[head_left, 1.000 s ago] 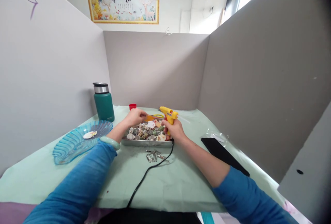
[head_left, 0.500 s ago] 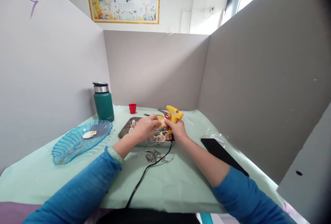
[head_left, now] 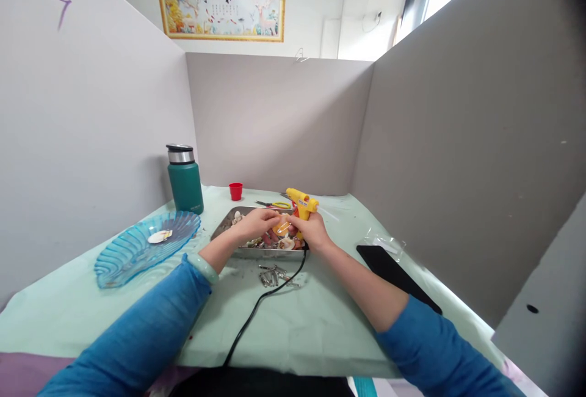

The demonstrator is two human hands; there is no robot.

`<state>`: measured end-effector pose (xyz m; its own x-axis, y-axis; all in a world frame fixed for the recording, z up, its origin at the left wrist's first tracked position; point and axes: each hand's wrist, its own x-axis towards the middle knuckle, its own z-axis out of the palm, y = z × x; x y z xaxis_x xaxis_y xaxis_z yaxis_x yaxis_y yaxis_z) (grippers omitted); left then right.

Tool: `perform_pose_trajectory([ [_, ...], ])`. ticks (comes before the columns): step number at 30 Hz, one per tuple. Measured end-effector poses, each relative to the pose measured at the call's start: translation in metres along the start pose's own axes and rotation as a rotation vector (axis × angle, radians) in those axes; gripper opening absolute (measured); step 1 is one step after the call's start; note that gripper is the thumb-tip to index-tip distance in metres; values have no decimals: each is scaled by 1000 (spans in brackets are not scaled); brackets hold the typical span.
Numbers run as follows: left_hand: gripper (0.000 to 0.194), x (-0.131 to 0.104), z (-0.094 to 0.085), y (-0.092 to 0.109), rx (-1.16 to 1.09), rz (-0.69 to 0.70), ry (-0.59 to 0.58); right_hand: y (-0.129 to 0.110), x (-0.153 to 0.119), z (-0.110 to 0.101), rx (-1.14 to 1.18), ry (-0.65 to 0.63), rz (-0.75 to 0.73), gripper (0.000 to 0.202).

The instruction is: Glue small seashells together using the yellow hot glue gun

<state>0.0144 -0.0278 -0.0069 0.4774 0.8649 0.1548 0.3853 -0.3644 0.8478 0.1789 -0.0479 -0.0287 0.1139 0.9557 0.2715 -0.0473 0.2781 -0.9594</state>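
Observation:
My right hand point(head_left: 311, 229) is wrapped round the handle of a yellow glue gun point(head_left: 303, 200), its fingertips at the right edge of an orange shell point(head_left: 281, 226). My left hand point(head_left: 259, 226) pinches that shell from the left, and a small metal clip seems to lie on its face. Both hands are above a metal tray point(head_left: 223, 226) of shells and small stones. A black cord point(head_left: 256, 308) runs from the gun toward the table's front edge. Small metal clips point(head_left: 273, 275) lie in a pile in front of the tray.
A blue shell-shaped dish point(head_left: 132, 256) and a green bottle point(head_left: 185, 186) stand at the left. Behind the tray are a red cup point(head_left: 235, 191) and yellow-handled scissors point(head_left: 280, 205). On the right lie a black flat piece point(head_left: 394, 276) and a clear plastic bag point(head_left: 387, 243). Grey panels surround the table.
The orange shell now faces the camera more, between my hands. My left hand has shifted slightly left, its fingers lower. The glue gun has moved a little to the left.

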Motion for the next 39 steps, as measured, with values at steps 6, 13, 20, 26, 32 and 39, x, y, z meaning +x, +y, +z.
perform_pose_trajectory([
  [6, 28, 6, -17, -6, 242, -115, 182, 4, 4, 0, 7, 46, -5, 19],
  [13, 32, 7, -50, -15, 861, -144, 339, 5, 4, -1, -50, 7, 6, 18],
  [20, 40, 9, -48, -29, 1051, -214, 272, 6, 5, -1, -48, 8, 2, 23],
  [26, 28, 35, -26, -20, 801, -127, 186, 5, 4, -1, -41, 11, -12, 20],
  [32, 19, 70, -20, -11, 730, -204, 201, 4, 3, -1, -17, 28, -10, 20],
  [39, 35, 43, -31, -4, 310, -284, 219, 3, 4, 0, 35, 61, -17, 22],
])
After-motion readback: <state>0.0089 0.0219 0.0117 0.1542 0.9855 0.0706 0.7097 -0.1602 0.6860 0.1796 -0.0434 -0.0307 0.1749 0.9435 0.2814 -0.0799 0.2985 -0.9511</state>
